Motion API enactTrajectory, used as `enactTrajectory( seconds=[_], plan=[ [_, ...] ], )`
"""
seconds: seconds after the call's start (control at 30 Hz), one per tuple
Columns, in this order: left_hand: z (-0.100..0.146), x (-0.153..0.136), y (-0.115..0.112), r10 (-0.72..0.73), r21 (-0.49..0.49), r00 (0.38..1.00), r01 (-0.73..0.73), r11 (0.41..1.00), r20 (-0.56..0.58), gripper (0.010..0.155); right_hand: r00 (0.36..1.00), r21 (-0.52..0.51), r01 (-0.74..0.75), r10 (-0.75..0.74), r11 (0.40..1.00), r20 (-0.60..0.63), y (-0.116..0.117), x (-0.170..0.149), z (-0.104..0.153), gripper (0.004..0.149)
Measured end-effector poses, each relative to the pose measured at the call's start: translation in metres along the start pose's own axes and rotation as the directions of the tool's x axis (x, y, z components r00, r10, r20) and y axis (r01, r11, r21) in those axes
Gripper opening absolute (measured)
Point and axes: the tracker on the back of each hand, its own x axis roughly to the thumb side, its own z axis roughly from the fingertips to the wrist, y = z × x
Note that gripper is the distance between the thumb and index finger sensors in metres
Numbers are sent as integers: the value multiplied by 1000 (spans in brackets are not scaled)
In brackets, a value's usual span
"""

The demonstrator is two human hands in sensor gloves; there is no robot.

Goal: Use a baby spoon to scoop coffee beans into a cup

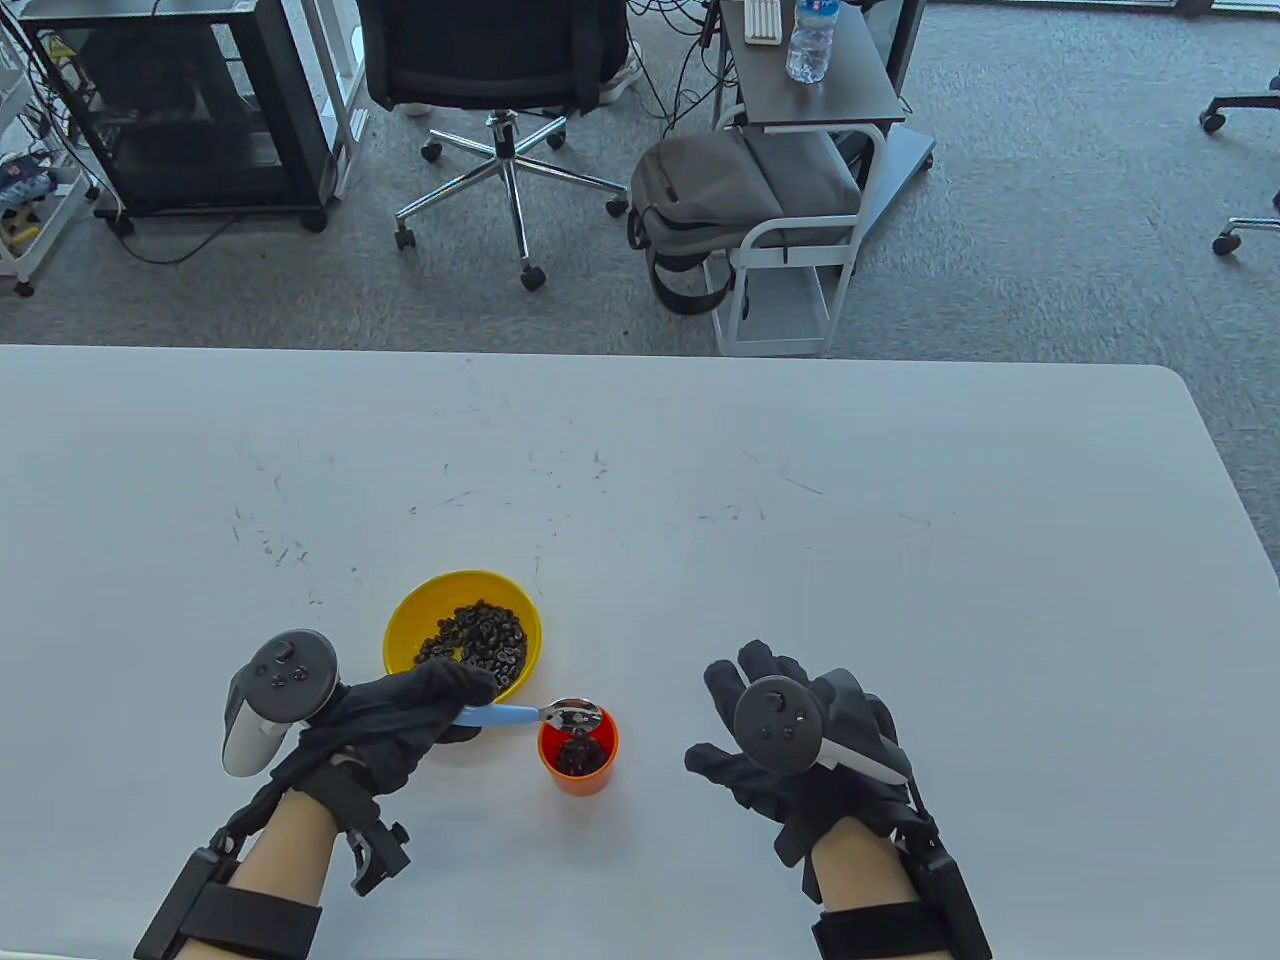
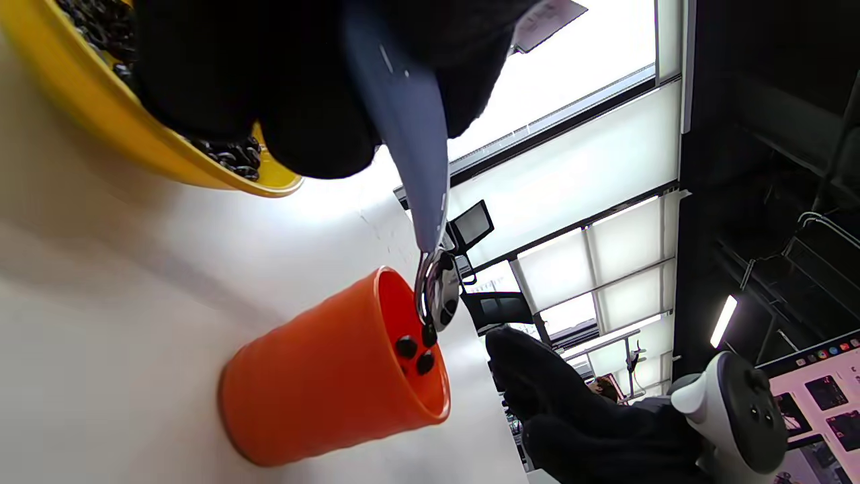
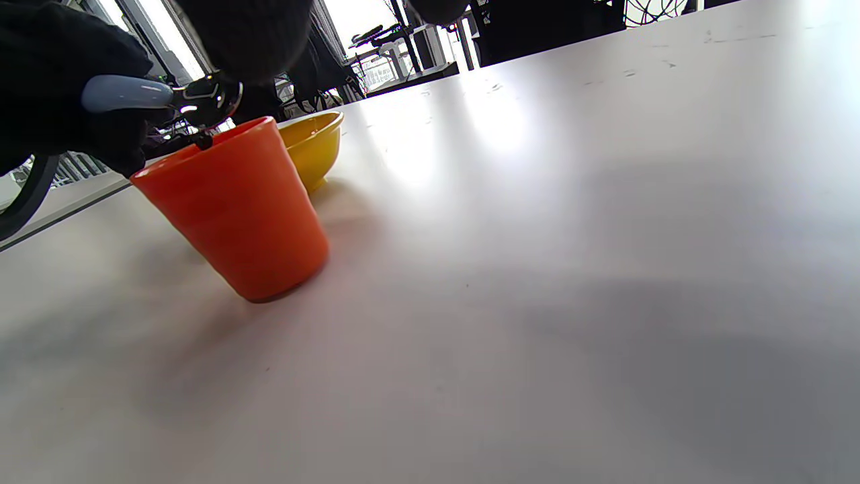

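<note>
The left hand [image 1: 400, 725] pinches the baby spoon [image 1: 545, 714] by its blue handle, its bowl tipped over the orange cup [image 1: 578, 752] just near the yellow bowl [image 1: 462, 633]; beans should slide inside the rim. The right hand [image 1: 790, 745] rests spread, holding nothing, on the surface [image 1: 900, 560].

The left hand [image 1: 400, 725] has its grip closed, fingers curled, while the right hand [image 1: 800, 750] rests flat, fingers spread.

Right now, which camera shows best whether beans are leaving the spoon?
The left wrist view: the spoon is tipped at the orange cup's rim, beans dropping. The table view shows the spoon bowl from above over the cup; the right wrist view shows it side-on, its inside hidden.
</note>
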Motion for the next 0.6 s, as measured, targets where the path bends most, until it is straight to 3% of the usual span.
enactTrajectory(
  seconds=[0.17, 0.33, 0.5, 0.6],
  plan=[
    [8, 4, 12, -141, 197, 990, 134, 971, 19, 42, 1000, -2, 1, -1, 1000, 0, 0, 0, 0, 82],
    [18, 2, 26, -286, 382, 957, 283, 880, -52, 42, 1000, 1, -2, 2, 1000, -1, 1, 0, 0, 82],
    [22, -10, 35, -393, 402, 902, 431, 808, -177, 43, 1000, 4, -4, 4, 1000, -2, 1, 1, 0, 82],
    [23, -21, 39, -363, 413, 901, 433, 801, -239, 43, 1000, 4, -5, 5, 1000, -2, 1, 1, 0, 82]
  ],
)
